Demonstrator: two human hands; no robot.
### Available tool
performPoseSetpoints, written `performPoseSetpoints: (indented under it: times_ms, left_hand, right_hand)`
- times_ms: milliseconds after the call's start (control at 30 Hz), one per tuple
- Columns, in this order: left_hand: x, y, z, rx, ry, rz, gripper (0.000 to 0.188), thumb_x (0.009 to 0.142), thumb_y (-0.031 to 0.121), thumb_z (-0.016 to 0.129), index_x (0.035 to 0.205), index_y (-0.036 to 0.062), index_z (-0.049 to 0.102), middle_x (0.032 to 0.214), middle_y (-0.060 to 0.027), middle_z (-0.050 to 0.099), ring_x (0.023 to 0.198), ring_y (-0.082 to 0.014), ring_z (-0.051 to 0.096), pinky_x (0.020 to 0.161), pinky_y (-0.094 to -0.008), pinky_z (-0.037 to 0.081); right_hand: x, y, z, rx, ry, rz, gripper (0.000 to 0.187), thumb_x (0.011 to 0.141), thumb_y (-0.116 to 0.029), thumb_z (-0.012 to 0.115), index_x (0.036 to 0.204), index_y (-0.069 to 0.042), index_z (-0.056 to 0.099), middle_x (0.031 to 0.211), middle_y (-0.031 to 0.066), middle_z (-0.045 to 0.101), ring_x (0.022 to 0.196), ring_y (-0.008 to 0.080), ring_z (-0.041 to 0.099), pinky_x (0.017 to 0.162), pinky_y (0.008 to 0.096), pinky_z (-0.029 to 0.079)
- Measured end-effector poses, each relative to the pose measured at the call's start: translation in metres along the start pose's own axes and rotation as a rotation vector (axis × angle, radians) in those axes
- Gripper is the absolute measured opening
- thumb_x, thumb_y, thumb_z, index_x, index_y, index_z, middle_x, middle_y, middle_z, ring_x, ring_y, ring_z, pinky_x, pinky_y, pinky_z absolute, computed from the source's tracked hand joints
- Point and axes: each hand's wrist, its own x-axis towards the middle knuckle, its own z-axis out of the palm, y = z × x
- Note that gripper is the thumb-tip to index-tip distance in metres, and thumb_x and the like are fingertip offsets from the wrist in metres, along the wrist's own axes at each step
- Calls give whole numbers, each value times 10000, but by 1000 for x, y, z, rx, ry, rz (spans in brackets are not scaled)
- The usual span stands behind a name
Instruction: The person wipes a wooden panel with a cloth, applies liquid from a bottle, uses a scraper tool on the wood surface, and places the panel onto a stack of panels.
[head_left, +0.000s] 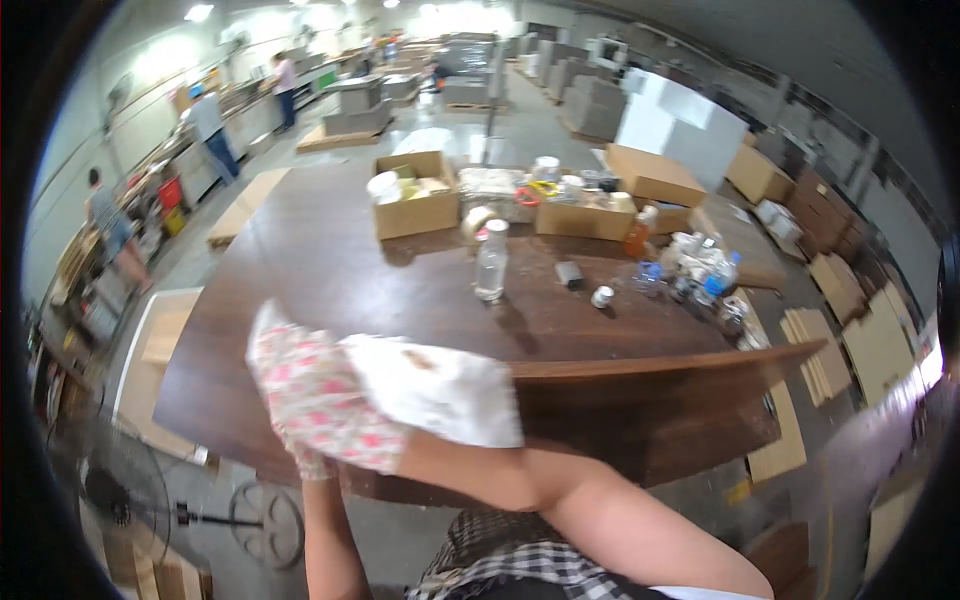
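Both my hands wear white gloves patterned with pink and overlap above the left part of a dark brown wooden table. My right forearm reaches across my body, and my right hand lies over much of my left hand. Motion smears the fingers of both, so their grip does not show. A white cloth with a brown stain spreads beside the gloves, along my right forearm; which hand, if any, holds it is unclear. Right of the cloth, a dark wooden panel has a lighter brown edge.
A clear bottle, a small white jar and a grey block stand on the table. Behind them are open cardboard boxes and several bottles. A standing fan is at lower left. People work along the left wall.
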Motion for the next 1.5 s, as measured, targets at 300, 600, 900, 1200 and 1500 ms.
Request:
performPoseSetpoints:
  times_ms: [300, 600, 900, 1200, 1500]
  left_hand:
    - [23, 6, -26, 374, 130, 213, 476, 953, 268, 410, 1329, -21, 365, 1311, -129, 418, 1154, -230, 446, 992, -360, 359]
    - [30, 32, -5, 745, 167, 474, 498, 919, 289, 414, 1279, -53, 385, 1248, -188, 455, 1093, -316, 479, 920, -414, 408]
    - [28, 56, 5, 1464, 156, 640, 488, 875, 178, 473, 1224, -155, 399, 1132, -316, 526, 991, -378, 578, 876, -395, 471]
    - [38, 85, 23, 1024, 301, 380, 644, 857, 339, 511, 1317, -71, 323, 1279, -223, 428, 1165, -327, 448, 1030, -378, 317]
    - [52, 65, 27, 209, 202, 169, 651, 911, 452, 412, 1379, 19, 282, 1379, -139, 343, 1225, -293, 379, 1045, -402, 286]
  right_hand:
    - [-48, 55, -25, -71, -43, 76, 431, 739, -201, 523, 1090, 46, 553, 764, 80, 568, 600, 153, 538, 516, 294, 425]
    - [-242, 301, -93, -188, 201, 379, 82, 737, -183, 591, 748, -102, 586, 722, 83, 565, 698, 281, 543, 657, 419, 421]
    - [-471, 551, -190, -35, 500, 1074, 312, 927, -258, 406, 904, 1, 579, 880, 157, 591, 829, 266, 558, 758, 339, 446]
    - [-566, 592, -110, 382, 465, 1655, 421, 926, -357, 466, 1211, -51, 513, 1075, 79, 572, 993, 156, 496, 883, 275, 397]
    - [-528, 488, -153, 1185, 811, 1583, 761, 877, -622, 352, 1366, -40, 310, 1384, 101, 372, 1256, 222, 359, 1047, 375, 273]
